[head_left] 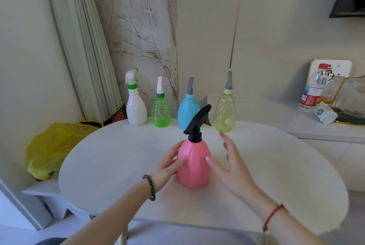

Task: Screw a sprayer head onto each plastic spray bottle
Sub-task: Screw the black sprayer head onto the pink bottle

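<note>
Left hand (167, 163) holds pink bottle (194, 167), black sprayer (198, 122) on; right hand (231, 165) spread, thumb maybe touching.

On table (110, 165), near middle: bottle (194, 167), upright, sprayer (198, 122) on neck. Left hand (167, 163) round its left side; right hand (231, 165) just right of it, thumb at its side. Behind, along far edge, row of four, left to right: first (136, 110), second (161, 112), third (186, 112), fourth (225, 112). Third partly behind sprayer. Left of table, lower: bag (49, 150). Right, behind table: shelf (276, 114) with water bottle (312, 90).
</note>
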Tool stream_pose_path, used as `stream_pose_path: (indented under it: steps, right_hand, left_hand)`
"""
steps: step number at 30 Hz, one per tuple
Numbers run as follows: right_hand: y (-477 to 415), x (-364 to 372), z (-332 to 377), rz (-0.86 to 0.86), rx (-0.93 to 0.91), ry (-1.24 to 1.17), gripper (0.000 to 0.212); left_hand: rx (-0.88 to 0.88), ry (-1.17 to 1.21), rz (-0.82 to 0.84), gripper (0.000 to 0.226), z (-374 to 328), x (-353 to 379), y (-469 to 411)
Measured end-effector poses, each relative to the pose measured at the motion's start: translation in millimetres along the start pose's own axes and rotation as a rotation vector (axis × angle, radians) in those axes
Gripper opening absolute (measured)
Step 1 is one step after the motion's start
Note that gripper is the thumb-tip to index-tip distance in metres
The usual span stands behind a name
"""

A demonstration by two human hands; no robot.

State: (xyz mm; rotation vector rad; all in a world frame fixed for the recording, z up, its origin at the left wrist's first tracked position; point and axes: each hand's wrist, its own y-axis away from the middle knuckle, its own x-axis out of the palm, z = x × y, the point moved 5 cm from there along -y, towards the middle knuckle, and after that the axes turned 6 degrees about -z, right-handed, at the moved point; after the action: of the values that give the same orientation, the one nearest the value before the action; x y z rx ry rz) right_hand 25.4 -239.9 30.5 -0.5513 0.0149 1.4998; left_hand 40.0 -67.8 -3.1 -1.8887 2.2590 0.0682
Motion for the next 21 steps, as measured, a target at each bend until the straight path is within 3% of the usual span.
stream_pose_path:
  steps: [4, 9, 13, 18, 21]
  right_hand:
    - [25.3, 23.3, -29.4, 0.113, 0.090, -0.106, 0.084]
    - [-3.2, -17.9, -33.0, -0.087, 0.099, -0.207, 0.085]
    - [-58.9, -81.7, -45.4, -0.232, 0.052, -0.092, 0.086]
    - [-127.5, -137.4, -87.3, -0.258, 0.114, 0.012, 0.095]
    - [-157.1, -147.8, -114.7, -0.237, 0.134, 0.007, 0.089]
  left_hand:
    - [0.004, 0.062, -0.022, 0.039, -4.1, 15.1, -5.1]
    - [0.034, 0.012, -0.052, 0.043, -22.2, 60.3, -40.3]
    - [0.062, 0.003, -0.040, 0.061, -45.4, 115.7, -101.5]
    - [0.033, 0.014, -0.038, 0.070, -50.6, 167.8, -183.2]
    - [0.016, -0.001, -0.037, 0.068, -39.2, 183.0, -218.3]
